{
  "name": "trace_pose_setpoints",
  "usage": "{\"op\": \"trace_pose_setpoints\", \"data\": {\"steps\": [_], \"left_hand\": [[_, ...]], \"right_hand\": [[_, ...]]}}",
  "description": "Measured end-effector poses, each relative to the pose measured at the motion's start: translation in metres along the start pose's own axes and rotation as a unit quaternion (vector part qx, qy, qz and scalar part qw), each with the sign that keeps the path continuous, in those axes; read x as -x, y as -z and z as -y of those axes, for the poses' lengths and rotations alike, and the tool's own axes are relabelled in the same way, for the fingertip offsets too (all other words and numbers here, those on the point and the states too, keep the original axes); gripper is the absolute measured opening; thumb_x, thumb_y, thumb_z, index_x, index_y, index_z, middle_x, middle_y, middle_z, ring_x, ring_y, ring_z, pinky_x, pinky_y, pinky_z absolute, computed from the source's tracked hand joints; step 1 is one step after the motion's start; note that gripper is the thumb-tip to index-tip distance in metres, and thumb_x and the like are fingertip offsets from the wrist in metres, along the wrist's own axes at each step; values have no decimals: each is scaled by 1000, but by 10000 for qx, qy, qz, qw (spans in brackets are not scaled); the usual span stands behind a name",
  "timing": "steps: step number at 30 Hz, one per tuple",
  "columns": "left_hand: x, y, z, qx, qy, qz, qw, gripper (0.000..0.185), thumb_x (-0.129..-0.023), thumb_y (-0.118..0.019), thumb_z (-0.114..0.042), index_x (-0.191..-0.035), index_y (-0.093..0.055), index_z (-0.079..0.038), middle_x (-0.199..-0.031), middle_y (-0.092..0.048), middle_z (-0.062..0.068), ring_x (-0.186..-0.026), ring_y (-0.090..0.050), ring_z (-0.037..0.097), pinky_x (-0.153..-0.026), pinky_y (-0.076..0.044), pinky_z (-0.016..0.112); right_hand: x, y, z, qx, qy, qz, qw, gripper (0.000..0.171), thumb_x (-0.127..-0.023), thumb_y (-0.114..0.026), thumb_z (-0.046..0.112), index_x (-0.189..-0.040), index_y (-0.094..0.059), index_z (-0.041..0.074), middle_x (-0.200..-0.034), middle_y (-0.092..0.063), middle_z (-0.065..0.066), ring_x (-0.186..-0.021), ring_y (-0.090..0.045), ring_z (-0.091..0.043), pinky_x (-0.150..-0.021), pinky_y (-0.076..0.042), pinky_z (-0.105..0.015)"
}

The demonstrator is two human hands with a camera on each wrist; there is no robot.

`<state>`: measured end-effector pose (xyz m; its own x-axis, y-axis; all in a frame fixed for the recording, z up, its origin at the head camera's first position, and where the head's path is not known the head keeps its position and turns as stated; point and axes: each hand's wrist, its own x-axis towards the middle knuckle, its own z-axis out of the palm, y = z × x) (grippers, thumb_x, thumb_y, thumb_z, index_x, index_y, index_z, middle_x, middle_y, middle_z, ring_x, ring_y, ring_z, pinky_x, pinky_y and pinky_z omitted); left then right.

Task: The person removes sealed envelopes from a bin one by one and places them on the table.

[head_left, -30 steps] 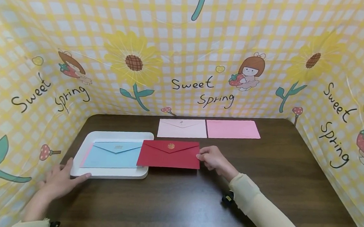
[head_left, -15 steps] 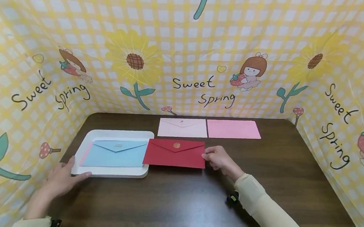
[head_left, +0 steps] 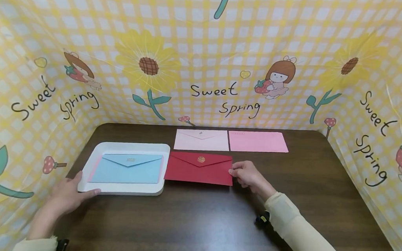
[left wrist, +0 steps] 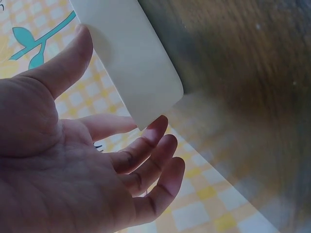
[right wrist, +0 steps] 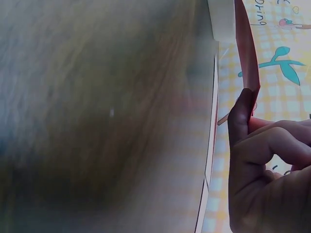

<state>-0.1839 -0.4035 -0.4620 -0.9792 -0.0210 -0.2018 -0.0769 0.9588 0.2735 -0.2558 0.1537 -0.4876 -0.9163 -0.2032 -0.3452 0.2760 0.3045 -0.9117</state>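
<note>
My right hand (head_left: 250,177) sits right of centre in the head view, thumb and fingers pinching the right edge of the red envelope (head_left: 199,168); the right wrist view shows that edge clamped between thumb and curled fingers (right wrist: 265,150), raised a little off the dark table (head_left: 196,227). To handle this well I judge I should keep the pinch light and at the very edge, hold the envelope level so it does not bend, and keep its left edge from catching on the tray rim. My left hand (head_left: 65,197), at the lower left, rests with relaxed, spread fingers against the near left corner of the white tray (head_left: 128,146), steadying it. The red envelope is flat, deep red, flap side up with a small gold emblem, lying just right of the tray. A blue envelope (head_left: 126,169) lies inside the tray.
</note>
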Motion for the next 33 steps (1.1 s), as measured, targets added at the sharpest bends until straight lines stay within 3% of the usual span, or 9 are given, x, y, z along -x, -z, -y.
{"op": "trace_pose_setpoints", "data": {"steps": [33], "left_hand": [[1,3,-3,103,212,89,9997,116,-93,-68,-67,-155,-18,19,-134,-38,56,-111,-49,71,-83,-47,71]], "right_hand": [[-5,4,-6,270,-11,90,9996,13,-104,-61,4,-96,-70,-2,-61,-44,-1,-47,-33,-12,-46,-30,-24]]}}
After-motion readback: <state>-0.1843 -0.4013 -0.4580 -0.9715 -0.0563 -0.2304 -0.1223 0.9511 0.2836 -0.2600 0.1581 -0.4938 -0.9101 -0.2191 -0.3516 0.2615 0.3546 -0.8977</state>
